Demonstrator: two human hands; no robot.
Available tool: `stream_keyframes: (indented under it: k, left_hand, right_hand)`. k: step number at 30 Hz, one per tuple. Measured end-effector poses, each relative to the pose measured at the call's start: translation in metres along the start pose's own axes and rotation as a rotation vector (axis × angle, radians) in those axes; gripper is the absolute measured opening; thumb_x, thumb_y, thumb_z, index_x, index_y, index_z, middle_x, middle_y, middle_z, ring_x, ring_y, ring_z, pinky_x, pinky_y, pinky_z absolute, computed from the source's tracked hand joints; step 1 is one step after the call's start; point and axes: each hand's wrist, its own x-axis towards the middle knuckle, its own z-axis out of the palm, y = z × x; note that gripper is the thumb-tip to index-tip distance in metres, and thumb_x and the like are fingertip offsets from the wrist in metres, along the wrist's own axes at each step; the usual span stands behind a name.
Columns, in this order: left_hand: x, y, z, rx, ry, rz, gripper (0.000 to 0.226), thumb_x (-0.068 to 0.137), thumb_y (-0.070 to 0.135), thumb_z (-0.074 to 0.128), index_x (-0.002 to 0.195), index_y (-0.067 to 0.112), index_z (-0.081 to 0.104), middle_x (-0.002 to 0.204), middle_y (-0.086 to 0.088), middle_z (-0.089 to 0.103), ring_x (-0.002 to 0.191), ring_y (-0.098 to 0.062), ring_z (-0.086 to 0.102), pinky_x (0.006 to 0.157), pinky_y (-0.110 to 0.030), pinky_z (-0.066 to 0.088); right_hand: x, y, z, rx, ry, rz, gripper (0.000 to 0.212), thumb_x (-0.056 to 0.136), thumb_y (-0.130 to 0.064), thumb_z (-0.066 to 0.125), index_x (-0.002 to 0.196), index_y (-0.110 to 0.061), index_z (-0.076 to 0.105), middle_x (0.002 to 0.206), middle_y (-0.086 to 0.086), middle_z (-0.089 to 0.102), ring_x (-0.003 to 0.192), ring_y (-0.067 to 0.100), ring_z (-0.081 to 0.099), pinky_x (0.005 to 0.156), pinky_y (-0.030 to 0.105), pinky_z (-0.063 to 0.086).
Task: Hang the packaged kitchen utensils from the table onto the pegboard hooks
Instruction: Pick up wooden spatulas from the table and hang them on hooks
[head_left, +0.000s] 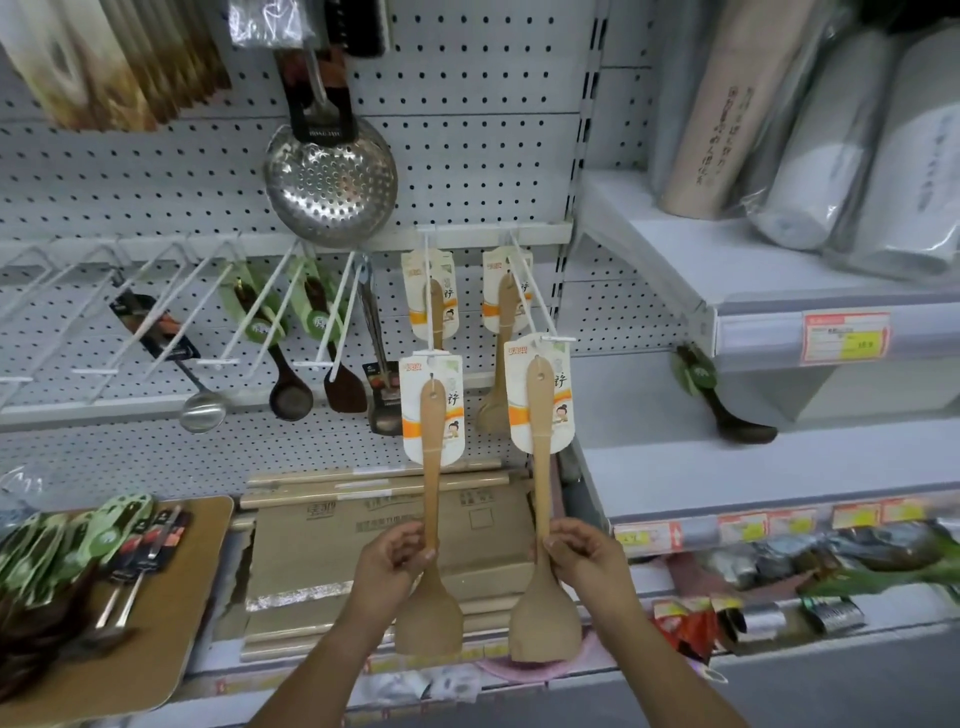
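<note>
A white pegboard (467, 156) fills a shop wall, with grey shelves (675, 270) of wrapped rolls to its right. At lower left stands a wooden table (197, 571) bearing a heap of packaged utensils (104, 535) on green and black cards. Flat cardboard boxes (389, 525) lie below the pegboard. A large steel skimmer (332, 176) hangs high on the board; ladles and dark spoons hang along the row beneath.

At centre, two carded wooden spatulas hang blade down. The left hand (389, 558) pinches the handle of the left spatula (431, 483) between thumb and fingers. The right hand (582, 556) grasps the handle of the right spatula (541, 478) the same way. Each card's top sits at the front tip of a long white hook — the left hook (431, 354) and the right hook (558, 339). More carded spatulas (434, 296) hang farther back on both hooks.
</note>
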Motion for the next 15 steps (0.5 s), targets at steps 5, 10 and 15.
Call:
stream_keyframes:
  k: [5,10,15]
  left_hand:
    - [-0.004,-0.008,-0.01,-0.011,-0.025,0.003,0.033,0.081,-0.007,0.072,0.109,0.012,0.07,0.093,-0.01,0.076,0.092,-0.025,0.071,0.082,-0.03,0.057]
    - [-0.01,-0.017,-0.027,-0.013,-0.016,-0.012,0.032,0.082,-0.004,0.073,0.111,0.011,0.07,0.095,-0.008,0.076,0.094,-0.027,0.07,0.088,-0.041,0.056]
    - [-0.015,-0.02,-0.036,-0.041,0.016,-0.031,0.031,0.082,-0.007,0.072,0.109,0.008,0.07,0.093,-0.01,0.076,0.092,-0.028,0.071,0.088,-0.043,0.057]
  right_hand:
    - [0.029,-0.02,0.01,-0.011,0.056,0.024,0.02,0.088,0.0,0.07,0.085,-0.018,0.077,0.088,0.013,0.077,0.092,0.042,0.071,0.09,0.054,0.056]
    - [0.064,-0.053,0.026,-0.054,0.056,0.027,0.014,0.091,-0.01,0.067,0.089,-0.02,0.078,0.085,0.014,0.076,0.082,0.038,0.069,0.084,0.061,0.055]
    - [0.099,-0.08,0.04,-0.024,0.083,0.028,0.016,0.091,-0.002,0.065,0.083,-0.012,0.075,0.074,0.018,0.074,0.072,0.033,0.062,0.081,0.062,0.055]
